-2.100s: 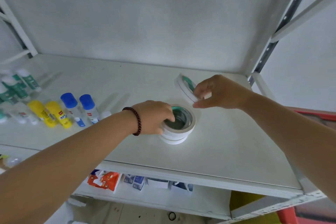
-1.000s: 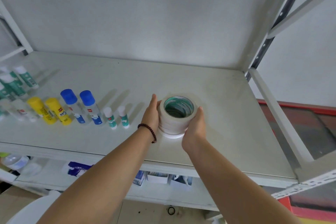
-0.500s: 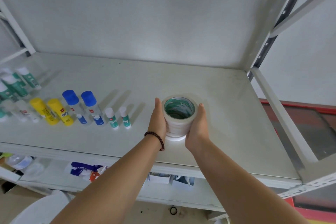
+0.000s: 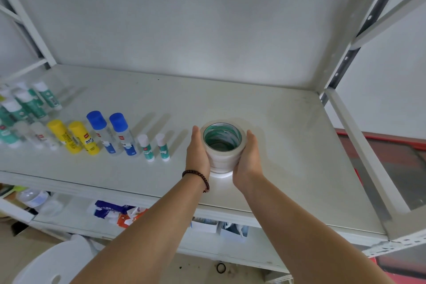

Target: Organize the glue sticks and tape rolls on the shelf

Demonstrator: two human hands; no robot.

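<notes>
Both grips press flat on the stack of tape rolls point(image 4: 222, 145) at frame centre: the left hand point(image 4: 197, 152) on its left side, the right hand point(image 4: 247, 159) on its right, fingers straight. The stack stands upright on the white shelf point(image 4: 288, 140). Glue sticks point(image 4: 115, 134) stand in rows at left.

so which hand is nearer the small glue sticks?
Left. The left hand sits just right of the small glue sticks; the right hand is beyond the tape stack.
</notes>
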